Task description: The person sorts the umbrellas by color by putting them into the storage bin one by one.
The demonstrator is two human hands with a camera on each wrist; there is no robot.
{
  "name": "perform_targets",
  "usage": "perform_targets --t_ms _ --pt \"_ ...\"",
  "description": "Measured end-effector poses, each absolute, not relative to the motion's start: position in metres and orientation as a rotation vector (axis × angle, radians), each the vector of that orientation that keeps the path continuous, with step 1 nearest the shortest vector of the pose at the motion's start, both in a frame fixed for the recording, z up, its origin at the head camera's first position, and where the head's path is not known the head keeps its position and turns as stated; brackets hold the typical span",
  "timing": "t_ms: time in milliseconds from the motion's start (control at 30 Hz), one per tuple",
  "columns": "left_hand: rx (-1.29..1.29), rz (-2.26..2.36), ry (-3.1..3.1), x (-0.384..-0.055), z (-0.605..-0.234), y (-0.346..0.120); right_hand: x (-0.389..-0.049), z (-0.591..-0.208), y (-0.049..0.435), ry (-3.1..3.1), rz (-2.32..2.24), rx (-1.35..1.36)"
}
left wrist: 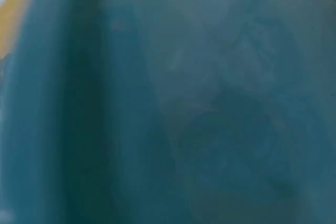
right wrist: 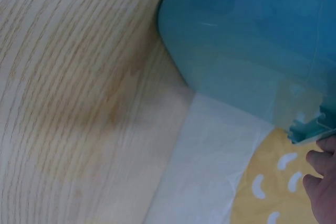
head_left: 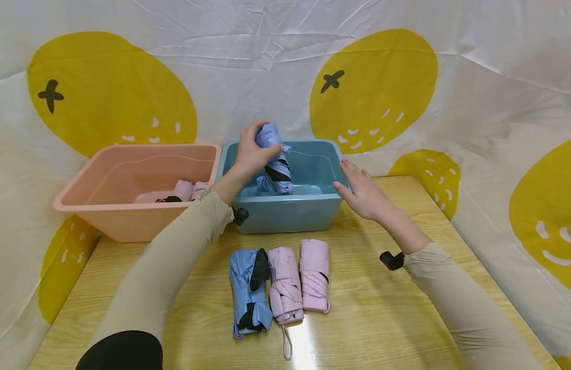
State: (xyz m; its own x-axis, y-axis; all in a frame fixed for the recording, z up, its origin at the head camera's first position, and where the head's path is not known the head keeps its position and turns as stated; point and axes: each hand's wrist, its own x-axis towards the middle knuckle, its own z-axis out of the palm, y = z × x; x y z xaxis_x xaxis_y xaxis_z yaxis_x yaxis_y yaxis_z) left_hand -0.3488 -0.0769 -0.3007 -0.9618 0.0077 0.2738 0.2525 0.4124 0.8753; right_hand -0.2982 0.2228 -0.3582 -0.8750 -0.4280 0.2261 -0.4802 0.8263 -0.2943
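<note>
My left hand point(head_left: 253, 151) grips the upper end of a periwinkle-blue folded umbrella point(head_left: 278, 167) with a black band. The umbrella stands almost upright inside the blue plastic bin point(head_left: 285, 216), beside another blue bundle point(head_left: 265, 186) low in the bin. Against the bin's right rim rests my right hand point(head_left: 364, 192), fingers extended. The right wrist view shows its fingertips point(right wrist: 315, 161) at the rim. In front of the bin lie a blue folded umbrella point(head_left: 248, 295) with black patches and two pink folded umbrellas point(head_left: 285, 285) point(head_left: 315, 272). Blurred blue bin wall point(left wrist: 157, 103) fills the left wrist view.
To the left of the blue bin, a pink bin point(head_left: 128, 221) stands close beside it, holding light pink bundles point(head_left: 184, 190) and something black. Both bins are on a wooden table point(head_left: 373, 308). A white cloth point(head_left: 248, 77) with yellow fruit prints hangs behind.
</note>
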Motion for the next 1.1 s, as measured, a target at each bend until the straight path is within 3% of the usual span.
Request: perform_targets --t_ms 467,1100 --pt "-0.251 -1.653 -2.878 -0.373 -0.334 -0.074 -0.301 -0.357 0.219 -2.872 0.500 0.712" --pt "-0.470 -1.206 -3.294 -0.377 -0.352 -0.071 -0.297 -0.357 0.221 -2.888 0.513 0.692"
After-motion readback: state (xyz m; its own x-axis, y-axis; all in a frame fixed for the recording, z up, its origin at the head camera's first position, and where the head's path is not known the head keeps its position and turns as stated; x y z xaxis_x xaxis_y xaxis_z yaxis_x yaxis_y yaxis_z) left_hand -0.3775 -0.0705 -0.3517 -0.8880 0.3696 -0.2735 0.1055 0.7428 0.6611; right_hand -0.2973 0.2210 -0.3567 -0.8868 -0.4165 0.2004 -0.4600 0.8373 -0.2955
